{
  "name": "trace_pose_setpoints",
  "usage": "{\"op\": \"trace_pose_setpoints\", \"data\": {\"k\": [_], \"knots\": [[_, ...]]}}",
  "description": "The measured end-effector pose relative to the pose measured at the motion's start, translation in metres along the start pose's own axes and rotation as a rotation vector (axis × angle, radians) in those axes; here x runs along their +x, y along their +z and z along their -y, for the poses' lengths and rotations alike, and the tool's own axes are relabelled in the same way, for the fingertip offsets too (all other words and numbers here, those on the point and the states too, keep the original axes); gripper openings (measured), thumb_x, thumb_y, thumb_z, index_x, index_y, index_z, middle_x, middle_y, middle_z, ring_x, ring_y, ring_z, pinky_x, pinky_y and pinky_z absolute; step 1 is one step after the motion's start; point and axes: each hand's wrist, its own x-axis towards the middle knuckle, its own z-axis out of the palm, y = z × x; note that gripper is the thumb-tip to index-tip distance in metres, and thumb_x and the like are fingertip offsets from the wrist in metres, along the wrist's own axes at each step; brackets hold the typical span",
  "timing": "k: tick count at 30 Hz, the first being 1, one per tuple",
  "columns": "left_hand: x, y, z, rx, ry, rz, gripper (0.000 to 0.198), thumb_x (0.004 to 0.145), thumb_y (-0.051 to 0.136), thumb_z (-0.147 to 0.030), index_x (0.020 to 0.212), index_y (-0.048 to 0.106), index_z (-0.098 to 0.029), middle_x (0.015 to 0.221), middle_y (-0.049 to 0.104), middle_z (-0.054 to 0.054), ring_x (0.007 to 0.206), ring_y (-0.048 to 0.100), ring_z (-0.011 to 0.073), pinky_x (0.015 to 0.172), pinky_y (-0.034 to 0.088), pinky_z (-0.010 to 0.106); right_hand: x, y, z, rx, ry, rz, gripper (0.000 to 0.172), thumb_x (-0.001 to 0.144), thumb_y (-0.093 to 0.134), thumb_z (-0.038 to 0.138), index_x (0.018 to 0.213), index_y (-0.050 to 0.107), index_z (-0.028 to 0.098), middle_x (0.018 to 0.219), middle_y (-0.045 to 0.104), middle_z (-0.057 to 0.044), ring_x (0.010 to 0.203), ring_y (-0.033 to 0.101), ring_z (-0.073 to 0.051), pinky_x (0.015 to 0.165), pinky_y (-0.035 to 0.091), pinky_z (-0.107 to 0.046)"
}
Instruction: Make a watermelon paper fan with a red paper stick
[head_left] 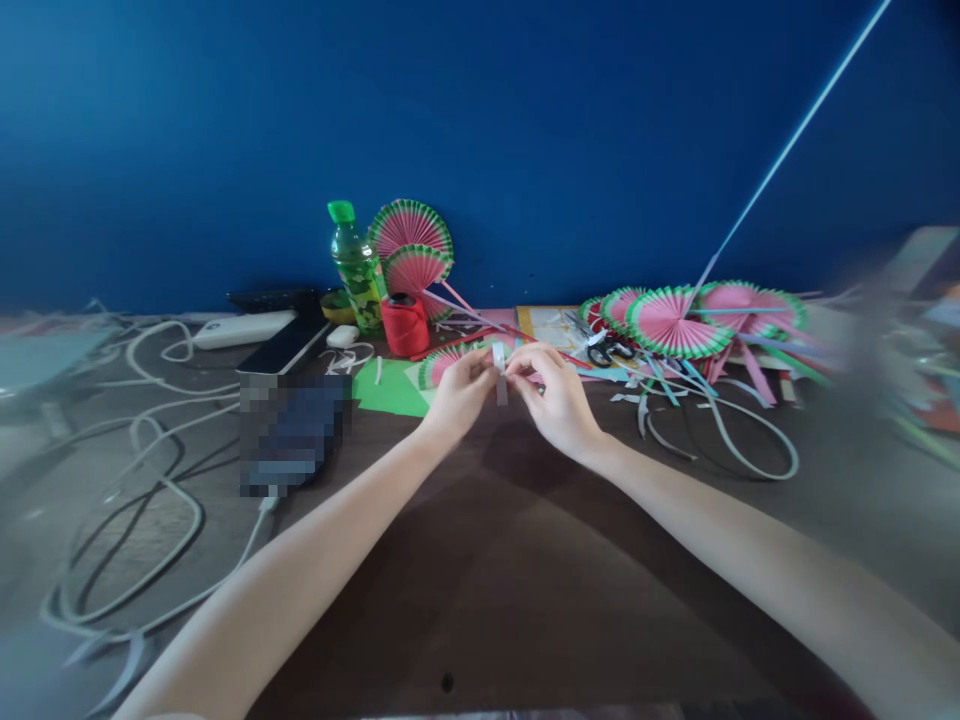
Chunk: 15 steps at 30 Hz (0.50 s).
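Above the middle of the table, a narrow white strip point(501, 372), perhaps paper or tape, stands upright between my hands. My left hand point(459, 396) pinches it from the left with thumb and forefinger. The fingertips of my right hand point(556, 398) are pinched together at its right edge. Just behind my left hand lies a pleated pink and green paper fan point(441, 366), partly covered by that hand. Under it is a bright green paper sheet point(390, 388).
A green-capped bottle point(352, 265), a red thread spool point(405, 325) and upright fans point(411, 232) stand at the back. Black-handled scissors point(604, 352) and more fans point(679, 322) lie right. A phone point(296, 435) and looping white cables point(187, 520) occupy the left.
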Motion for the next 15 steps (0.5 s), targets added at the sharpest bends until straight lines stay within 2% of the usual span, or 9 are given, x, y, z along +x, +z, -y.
{"op": "trace_pose_setpoints", "data": {"k": [5, 8, 12, 15], "knots": [[-0.002, 0.002, -0.003, -0.087, 0.010, 0.077, 0.019, 0.073, 0.054, -0.020, 0.091, 0.056, -0.014, 0.080, 0.062, 0.001, 0.068, 0.058, 0.0104, 0.065, 0.047, 0.023, 0.002, -0.002, 0.003, 0.037, 0.067, -0.036, 0.007, 0.083, 0.049, 0.017, 0.078, 0.053, 0.020, 0.086, 0.058, -0.004, 0.081, 0.058, -0.015, 0.067, 0.049, -0.027], [-0.002, 0.002, -0.004, -0.063, 0.020, 0.094, 0.022, 0.070, 0.059, -0.017, 0.092, 0.055, -0.014, 0.076, 0.062, 0.000, 0.067, 0.058, 0.0094, 0.065, 0.045, 0.022, 0.003, -0.004, 0.004, 0.058, 0.124, -0.019, 0.008, 0.083, 0.051, 0.020, 0.076, 0.054, 0.020, 0.079, 0.059, -0.003, 0.073, 0.059, -0.015, 0.064, 0.049, -0.028], [-0.002, 0.001, -0.004, -0.081, -0.007, 0.080, 0.020, 0.070, 0.060, -0.016, 0.090, 0.055, -0.013, 0.076, 0.063, 0.002, 0.070, 0.062, 0.0121, 0.068, 0.047, 0.025, 0.005, -0.006, -0.001, 0.101, 0.237, -0.012, 0.009, 0.082, 0.052, 0.026, 0.075, 0.054, 0.020, 0.076, 0.061, -0.002, 0.068, 0.060, -0.016, 0.063, 0.049, -0.030], [-0.002, -0.001, -0.005, -0.115, -0.046, 0.065, 0.024, 0.071, 0.060, -0.015, 0.094, 0.056, -0.012, 0.080, 0.065, 0.004, 0.074, 0.063, 0.0138, 0.072, 0.049, 0.027, 0.009, -0.010, -0.007, 0.075, 0.257, -0.054, 0.010, 0.082, 0.052, 0.028, 0.076, 0.053, 0.020, 0.075, 0.061, -0.002, 0.067, 0.060, -0.016, 0.064, 0.049, -0.031]]}}
